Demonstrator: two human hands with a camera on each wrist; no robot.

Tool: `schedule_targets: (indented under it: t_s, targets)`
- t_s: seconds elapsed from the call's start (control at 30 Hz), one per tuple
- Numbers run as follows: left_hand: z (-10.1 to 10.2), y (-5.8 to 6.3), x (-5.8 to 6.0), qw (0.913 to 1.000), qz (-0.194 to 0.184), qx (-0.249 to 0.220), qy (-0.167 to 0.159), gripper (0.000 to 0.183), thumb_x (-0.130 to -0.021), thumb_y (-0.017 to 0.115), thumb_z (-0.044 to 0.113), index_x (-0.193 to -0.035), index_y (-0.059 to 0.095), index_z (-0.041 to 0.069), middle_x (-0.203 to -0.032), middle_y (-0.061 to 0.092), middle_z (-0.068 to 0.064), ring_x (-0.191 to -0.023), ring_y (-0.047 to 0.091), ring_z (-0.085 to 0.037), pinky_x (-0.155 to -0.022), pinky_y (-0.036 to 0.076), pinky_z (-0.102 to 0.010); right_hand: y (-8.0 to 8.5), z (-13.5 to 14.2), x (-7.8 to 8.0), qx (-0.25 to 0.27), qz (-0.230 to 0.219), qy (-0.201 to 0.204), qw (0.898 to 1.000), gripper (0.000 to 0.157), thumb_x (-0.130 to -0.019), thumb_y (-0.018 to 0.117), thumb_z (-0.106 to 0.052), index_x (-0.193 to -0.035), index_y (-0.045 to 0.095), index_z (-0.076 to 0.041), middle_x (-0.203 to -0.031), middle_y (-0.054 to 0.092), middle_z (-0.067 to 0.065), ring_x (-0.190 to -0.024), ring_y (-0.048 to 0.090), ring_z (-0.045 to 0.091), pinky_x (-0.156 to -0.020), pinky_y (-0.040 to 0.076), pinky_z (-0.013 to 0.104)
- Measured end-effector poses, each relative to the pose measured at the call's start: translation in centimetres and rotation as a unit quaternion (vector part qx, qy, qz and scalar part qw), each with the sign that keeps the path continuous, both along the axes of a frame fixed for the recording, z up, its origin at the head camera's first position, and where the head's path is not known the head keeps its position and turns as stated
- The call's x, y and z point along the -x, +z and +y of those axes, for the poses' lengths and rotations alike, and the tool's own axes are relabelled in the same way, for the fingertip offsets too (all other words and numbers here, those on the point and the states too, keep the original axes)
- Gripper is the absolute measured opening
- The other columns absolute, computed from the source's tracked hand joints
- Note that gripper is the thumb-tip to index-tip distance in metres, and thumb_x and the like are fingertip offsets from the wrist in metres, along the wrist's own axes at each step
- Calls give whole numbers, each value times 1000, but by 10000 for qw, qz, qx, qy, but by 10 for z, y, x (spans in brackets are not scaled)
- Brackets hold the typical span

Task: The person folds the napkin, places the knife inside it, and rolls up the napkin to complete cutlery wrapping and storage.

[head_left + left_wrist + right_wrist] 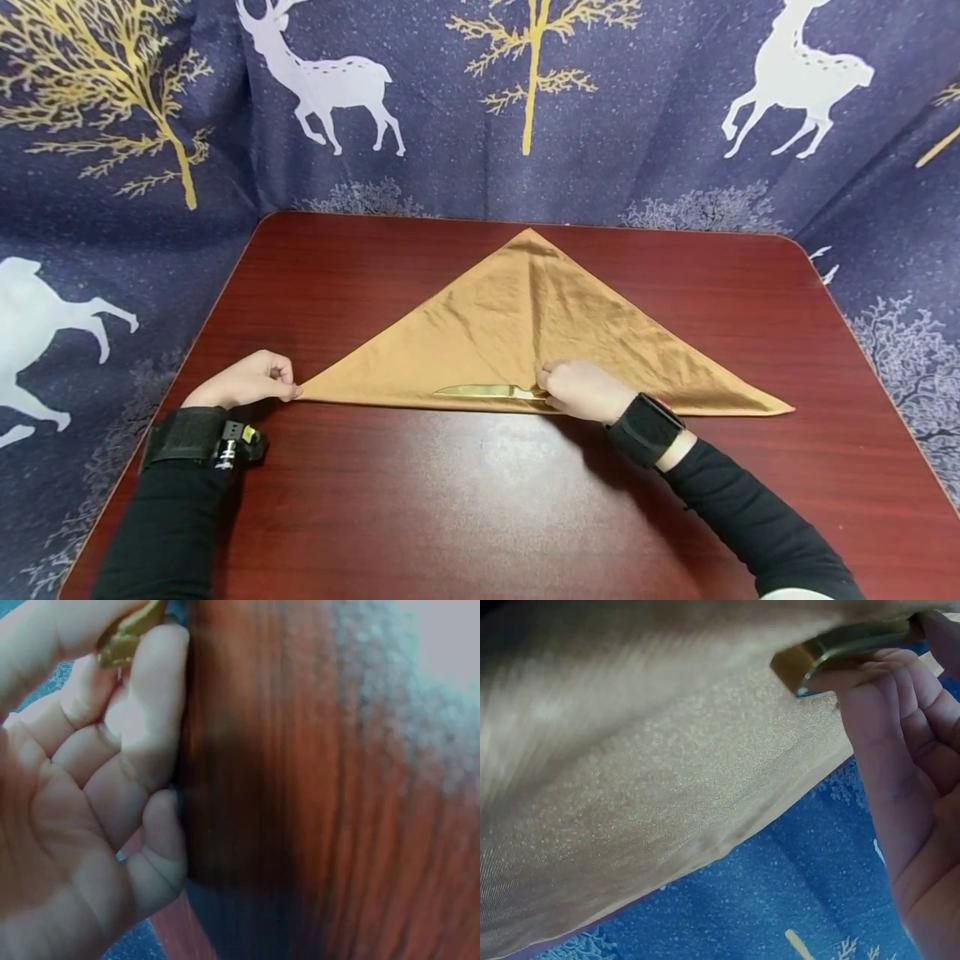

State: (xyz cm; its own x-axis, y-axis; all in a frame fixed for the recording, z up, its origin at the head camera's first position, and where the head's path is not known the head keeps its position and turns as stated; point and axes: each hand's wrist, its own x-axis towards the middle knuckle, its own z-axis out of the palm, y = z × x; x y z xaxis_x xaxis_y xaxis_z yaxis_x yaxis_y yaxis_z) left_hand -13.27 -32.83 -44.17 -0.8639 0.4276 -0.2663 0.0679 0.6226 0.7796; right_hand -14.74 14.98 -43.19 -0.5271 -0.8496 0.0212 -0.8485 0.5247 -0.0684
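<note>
A gold cloth napkin (465,333), folded into a triangle, lies on the table with its point away from me and its long edge towards me. My left hand (251,379) pinches the napkin's left corner; the left wrist view shows a bit of gold cloth (124,645) between thumb and finger. Near the middle of the long edge, my right hand (588,390) grips a gold table knife (480,391) by its handle. The blade points left, lying over the cloth. In the right wrist view the handle end (795,667) sticks out past the fingers.
The dark red wooden table (450,508) has rounded far corners. Behind it and along both sides hangs a blue curtain (450,100) printed with white deer and yellow trees. A small device (243,442) is strapped to my left wrist, and a black band (647,427) is on my right.
</note>
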Motion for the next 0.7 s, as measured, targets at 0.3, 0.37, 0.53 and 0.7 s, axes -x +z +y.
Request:
schedule_targets:
  t_s: [0.3, 0.37, 0.53, 0.7]
  targets:
    - [10, 6, -5, 10000, -57, 49, 56, 13, -69, 60, 1, -63, 48, 0, -55, 47, 3, -49, 38, -5, -47, 28, -19, 3, 7, 4, 402, -996, -254, 9939, 9, -77, 62, -3, -78, 58, -11, -78, 52, -3, -73, 53, 10, -61, 44, 23]
    - [15, 11, -7, 9999, -71, 112, 105, 12, -70, 56, 0, -64, 46, 1, -56, 49, 0, -50, 43, -8, -47, 30, -20, 5, 7, 5, 735, -1053, -363, 9911, 9, -79, 60, -1, -81, 61, -10, -79, 53, -3, -73, 53, 9, -63, 44, 24]
    - [40, 39, -3, 9971, 308, 304, 632, 15, -77, 53, 0, -68, 42, 2, -57, 48, -4, -52, 48, -19, -48, 33, -24, 14, 2, 7, 2098, -774, -738, 9719, 9, -79, 57, 5, -79, 60, -3, -73, 53, -1, -66, 50, 10, -59, 43, 24]
    - [84, 69, 8, 9827, 1391, 767, 947, 14, -77, 56, 5, -68, 46, 4, -53, 52, 0, -54, 53, -20, -53, 36, -29, 26, -12, 3, 3284, -545, -1222, 9350, 7, -78, 57, 3, -79, 63, -1, -72, 57, 2, -65, 53, 11, -57, 44, 24]
